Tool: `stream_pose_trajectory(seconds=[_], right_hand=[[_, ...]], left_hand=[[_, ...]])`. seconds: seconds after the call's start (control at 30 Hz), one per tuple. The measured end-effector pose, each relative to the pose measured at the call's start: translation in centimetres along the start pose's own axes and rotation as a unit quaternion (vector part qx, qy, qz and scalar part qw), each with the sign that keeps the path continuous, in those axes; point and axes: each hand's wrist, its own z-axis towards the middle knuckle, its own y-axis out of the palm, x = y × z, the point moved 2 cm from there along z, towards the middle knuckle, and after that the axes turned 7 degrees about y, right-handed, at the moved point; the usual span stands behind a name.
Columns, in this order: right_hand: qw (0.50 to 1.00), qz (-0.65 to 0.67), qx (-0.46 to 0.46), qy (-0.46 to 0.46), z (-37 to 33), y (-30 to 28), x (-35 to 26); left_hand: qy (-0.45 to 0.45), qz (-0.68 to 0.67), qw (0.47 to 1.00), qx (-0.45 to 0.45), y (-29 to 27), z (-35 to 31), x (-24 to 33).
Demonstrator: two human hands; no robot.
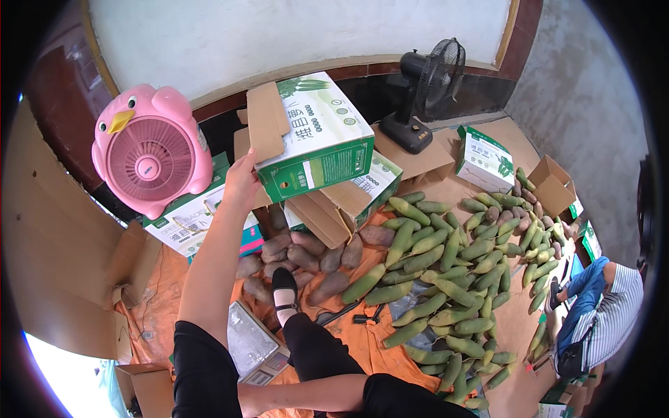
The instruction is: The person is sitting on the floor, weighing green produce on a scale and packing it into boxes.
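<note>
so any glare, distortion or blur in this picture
In the head view, a lower-left patch is blown out white, the lower edge of the white panel bows, and black swallows the corners; the left hand and the box it holds look fairly sharp.

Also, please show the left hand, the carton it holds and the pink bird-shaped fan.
Left hand (242,182): head view, its back.
Green-white carton (318,131): head view, white face.
Pink bird-shaped fan (148,168): head view, centre hub.
</note>
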Motion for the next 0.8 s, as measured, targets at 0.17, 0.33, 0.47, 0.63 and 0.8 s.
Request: stream_pose_trajectory(seconds=[0.17,0.33,0.47,0.63,0.8], right_hand=[[0.984,-0.128,0.071,-0.101,5.0,5.0,6.0],[0.955,-0.086,0.168,-0.230,2.2,2.7,2.7],[0.973,-0.111,0.134,-0.151,0.1,1.6,0.8],[0.984,-0.139,0.096,-0.050,-1.5,0.3,-1.6],[0.995,-0.058,0.023,0.074,1.9,2.9,1.2]], left_hand=[[-0.054,0.048,0.997,-0.007,4.4,1.0,-1.1],[-0.096,0.024,0.995,0.011,6.0,0.3,-1.9],[-0.091,-0.011,0.996,0.008,7.0,-0.3,-1.9],[-0.024,0.004,0.999,-0.027,9.5,-2.6,0.2],[-0.027,0.106,0.987,-0.119,10.5,-8.7,2.9]])
